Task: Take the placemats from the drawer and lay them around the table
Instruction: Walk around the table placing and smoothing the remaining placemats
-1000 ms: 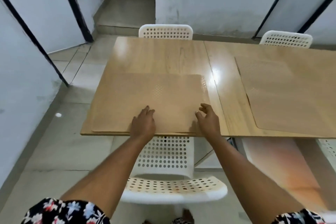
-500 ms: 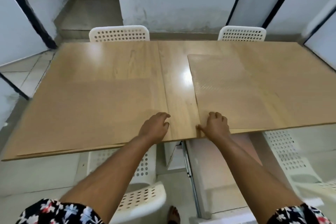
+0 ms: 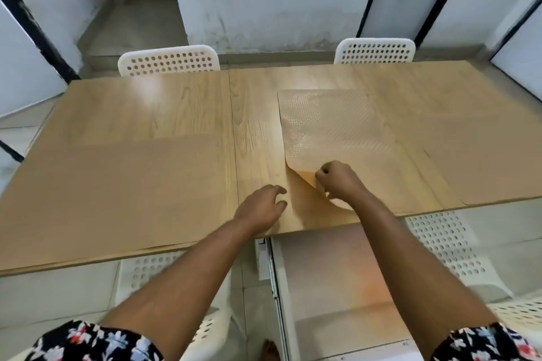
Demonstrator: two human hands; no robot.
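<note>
far chairs: two white perforated chairs (image 3: 169,59) (image 3: 374,50) behind the table
near chairs: white perforated (image 3: 448,246), tucked underneath
walls: scuffed white wall (image 3: 264,0)
floor: pale tiles (image 3: 135,20)

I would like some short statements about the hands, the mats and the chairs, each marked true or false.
1. The right hand pinches a lifted corner of the right placemat. True.
2. The left hand holds a placemat in the air. False: it rests open on the table, holding nothing.
3. The left placemat lies flat. True.
4. No chairs stand at the far side. False: two white chairs stand there.
</note>
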